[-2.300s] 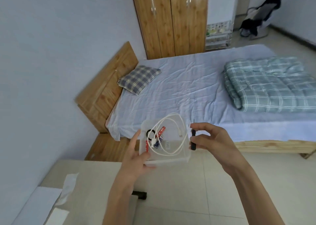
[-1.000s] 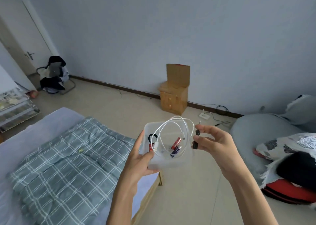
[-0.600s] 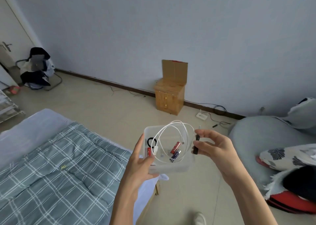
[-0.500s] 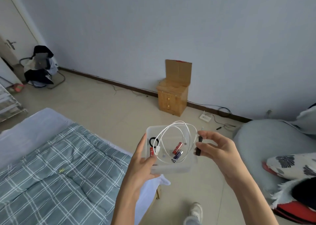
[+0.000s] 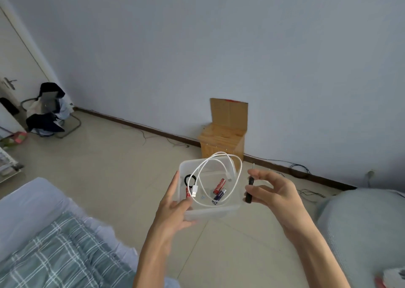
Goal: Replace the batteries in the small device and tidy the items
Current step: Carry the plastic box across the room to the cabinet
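I carry a clear plastic box (image 5: 210, 211) in front of me above the floor. My left hand (image 5: 175, 204) grips its left wall, thumb inside over the rim. Inside lie a coiled white USB cable (image 5: 219, 173), a red battery (image 5: 219, 186), a dark blue battery (image 5: 219, 196), another red battery (image 5: 187, 192) and a black ring (image 5: 190, 180). My right hand (image 5: 276, 193) is at the box's right side and pinches a small black stick-shaped device (image 5: 249, 190) between thumb and fingers.
A bed with a plaid quilt (image 5: 54, 255) lies at the lower left. A small wooden cabinet (image 5: 222, 143) with cardboard on top stands by the far wall. A grey beanbag (image 5: 361, 233) is at the right. A chair with clothes (image 5: 48, 112) stands near the door. Cables run along the skirting.
The view has swung from the bed and wardrobe round to the far wall and cabinet. Both hands keep the same hold on the box and the black device.
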A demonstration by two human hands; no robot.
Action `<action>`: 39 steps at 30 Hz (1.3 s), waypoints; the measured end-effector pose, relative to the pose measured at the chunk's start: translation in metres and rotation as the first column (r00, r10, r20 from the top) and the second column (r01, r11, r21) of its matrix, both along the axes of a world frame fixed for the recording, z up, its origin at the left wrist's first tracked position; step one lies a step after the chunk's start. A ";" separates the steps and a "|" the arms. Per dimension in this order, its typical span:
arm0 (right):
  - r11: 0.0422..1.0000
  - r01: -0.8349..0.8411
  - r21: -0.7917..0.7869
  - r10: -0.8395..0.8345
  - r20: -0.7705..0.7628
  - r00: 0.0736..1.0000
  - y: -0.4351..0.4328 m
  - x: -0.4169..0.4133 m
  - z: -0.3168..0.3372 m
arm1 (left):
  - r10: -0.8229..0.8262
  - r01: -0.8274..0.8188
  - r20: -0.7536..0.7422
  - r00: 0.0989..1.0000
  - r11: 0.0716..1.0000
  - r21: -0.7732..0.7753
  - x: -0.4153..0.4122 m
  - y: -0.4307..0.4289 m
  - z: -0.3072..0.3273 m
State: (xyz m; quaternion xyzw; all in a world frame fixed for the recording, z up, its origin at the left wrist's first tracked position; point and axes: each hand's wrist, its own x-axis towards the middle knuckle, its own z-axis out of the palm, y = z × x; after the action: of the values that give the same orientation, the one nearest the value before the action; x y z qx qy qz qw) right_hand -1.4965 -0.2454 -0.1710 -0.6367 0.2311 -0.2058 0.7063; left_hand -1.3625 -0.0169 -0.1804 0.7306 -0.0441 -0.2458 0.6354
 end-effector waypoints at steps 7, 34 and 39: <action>0.998 0.037 0.052 -0.036 -0.017 0.999 -0.077 0.061 -0.019 | 0.005 -0.004 -0.064 0.998 1.000 0.019 0.074 -0.065 -0.011; 0.996 0.093 0.008 -0.093 -0.006 0.996 -0.322 0.510 -0.014 | 0.010 -0.034 0.131 0.991 0.983 0.181 0.538 -0.305 -0.014; 0.993 0.114 0.015 -0.113 -0.046 0.992 -0.357 0.579 -0.024 | -0.018 -0.014 0.146 0.989 0.977 0.215 0.603 -0.338 -0.025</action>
State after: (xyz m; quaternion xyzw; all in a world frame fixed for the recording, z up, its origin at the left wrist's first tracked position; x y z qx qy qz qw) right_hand -0.9175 -0.6028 -0.1951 -0.6206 0.2847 -0.2291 0.6938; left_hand -0.7590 -0.3554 -0.2052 0.8111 -0.0646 -0.1954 0.5475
